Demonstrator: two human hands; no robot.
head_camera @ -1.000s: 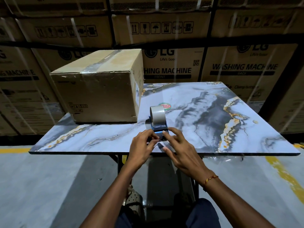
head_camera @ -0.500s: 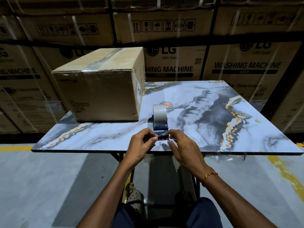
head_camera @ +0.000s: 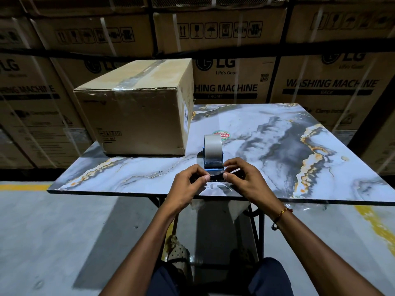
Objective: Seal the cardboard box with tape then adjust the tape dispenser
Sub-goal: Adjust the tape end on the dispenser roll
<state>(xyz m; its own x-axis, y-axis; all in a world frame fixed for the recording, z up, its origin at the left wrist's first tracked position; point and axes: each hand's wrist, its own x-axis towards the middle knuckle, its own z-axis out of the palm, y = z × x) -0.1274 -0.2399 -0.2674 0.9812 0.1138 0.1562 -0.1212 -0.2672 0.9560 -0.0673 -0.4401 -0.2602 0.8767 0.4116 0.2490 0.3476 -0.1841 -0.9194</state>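
A brown cardboard box [head_camera: 139, 116] stands at the far left of the marble-patterned table [head_camera: 288, 146], with clear tape running along its closed top seam. A blue tape dispenser [head_camera: 212, 153] with a clear tape roll stands near the table's front edge. My left hand [head_camera: 188, 186] and my right hand [head_camera: 245, 180] pinch the dispenser's near end from both sides, thumbs and fingertips at the toothed cutter where the tape end lies. The dispenser's handle is hidden behind my fingers.
A round red-and-green sticker [head_camera: 221, 135] lies on the table just behind the dispenser. Large stacked washing machine cartons [head_camera: 235, 82] form a wall behind the table. The concrete floor has yellow line markings [head_camera: 376, 223]. My feet show under the table.
Both hands have shifted slightly on the dispenser's near end, fingertips now pinching at the cutter. The view has drifted a little; box and dispenser stay in place.
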